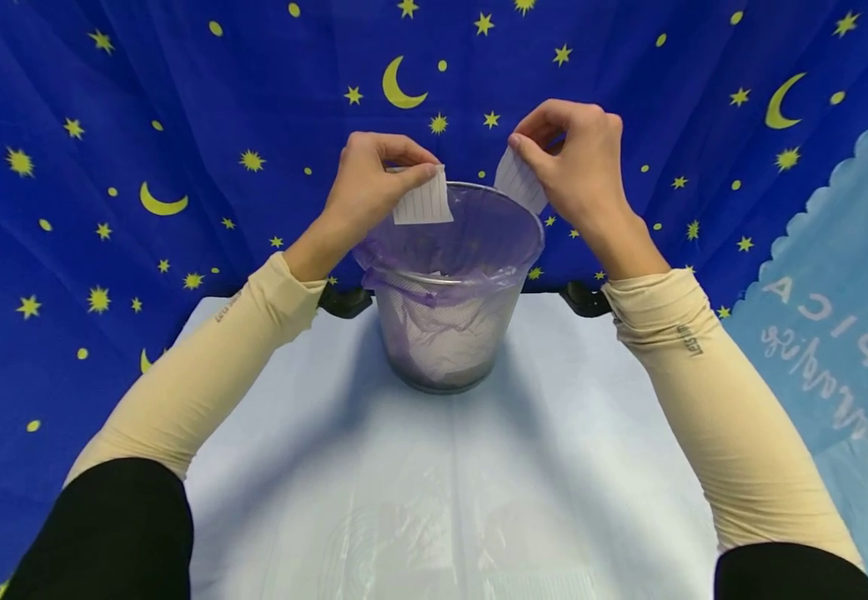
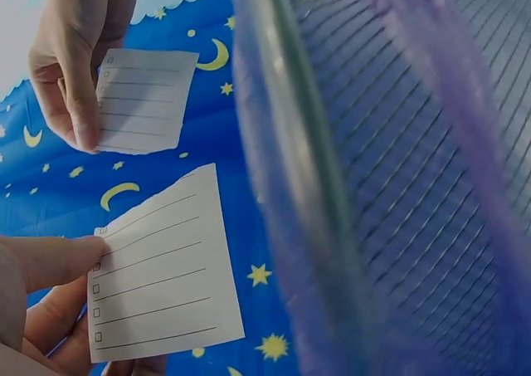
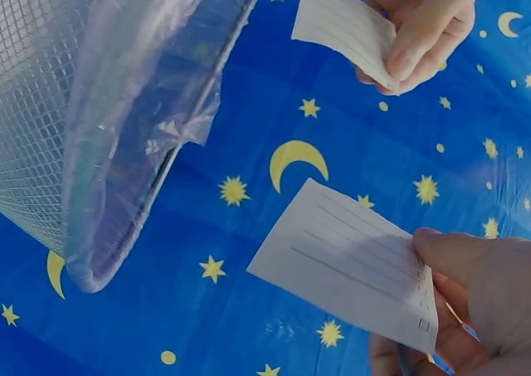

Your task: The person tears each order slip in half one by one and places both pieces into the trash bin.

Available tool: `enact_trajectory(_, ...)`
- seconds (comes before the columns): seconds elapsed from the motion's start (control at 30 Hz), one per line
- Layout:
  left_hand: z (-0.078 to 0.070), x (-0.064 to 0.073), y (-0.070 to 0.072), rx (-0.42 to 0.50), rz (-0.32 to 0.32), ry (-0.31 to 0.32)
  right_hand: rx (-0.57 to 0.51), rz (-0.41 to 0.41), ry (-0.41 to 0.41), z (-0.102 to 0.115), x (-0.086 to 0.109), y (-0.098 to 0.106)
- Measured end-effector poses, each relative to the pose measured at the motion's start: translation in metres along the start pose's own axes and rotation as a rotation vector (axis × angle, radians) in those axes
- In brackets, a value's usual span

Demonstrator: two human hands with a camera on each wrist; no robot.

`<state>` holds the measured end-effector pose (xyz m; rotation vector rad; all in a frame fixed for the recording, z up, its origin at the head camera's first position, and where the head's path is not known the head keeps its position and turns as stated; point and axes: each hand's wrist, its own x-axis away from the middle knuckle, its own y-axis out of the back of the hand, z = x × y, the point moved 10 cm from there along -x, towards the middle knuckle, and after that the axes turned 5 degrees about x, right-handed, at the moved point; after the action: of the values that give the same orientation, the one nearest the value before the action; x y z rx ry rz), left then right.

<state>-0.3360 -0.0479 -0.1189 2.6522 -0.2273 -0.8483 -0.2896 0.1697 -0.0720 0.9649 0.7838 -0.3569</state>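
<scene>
Above the left rim of a mesh wastebasket [image 1: 449, 333] lined with a purple plastic bag [image 1: 494, 225], my left hand [image 1: 373, 179] pinches a lined piece of paper [image 1: 426, 200] between thumb and fingers. My right hand [image 1: 584, 158] pinches another piece of paper [image 1: 519, 179] by the right rim. In the left wrist view, the left hand's paper [image 2: 166, 268] has ruled lines with small checkboxes, and its upper edge looks torn. The right wrist view shows the right hand's paper [image 3: 348, 264] tilted, apart from the basket. White material lies low inside the basket, seen dimly through the mesh.
The basket stands on a white-covered table [image 1: 449, 475] near its far edge. Behind hangs a blue cloth [image 1: 253, 83] with yellow moons and stars. Black clamp-like pieces [image 1: 584, 300] sit at the table's far edge on both sides. A light-blue lettered cloth [image 1: 854, 292] hangs at right.
</scene>
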Motion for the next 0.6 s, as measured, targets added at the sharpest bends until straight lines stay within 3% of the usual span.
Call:
enact_trajectory(0.3,-0.002,-0.011,0.005,-0.042,-0.015,0.029,0.016,0.029,-0.028,-0.003,-0.010,-0.005)
enact_trajectory(0.47,0.004,-0.012,0.004,-0.072,-0.023,0.067,0.023,0.079,-0.040,-0.003,-0.013,-0.016)
enact_trajectory(0.6,0.004,-0.010,0.005,-0.091,-0.018,0.053,0.029,0.144,-0.045,-0.005,-0.012,-0.024)
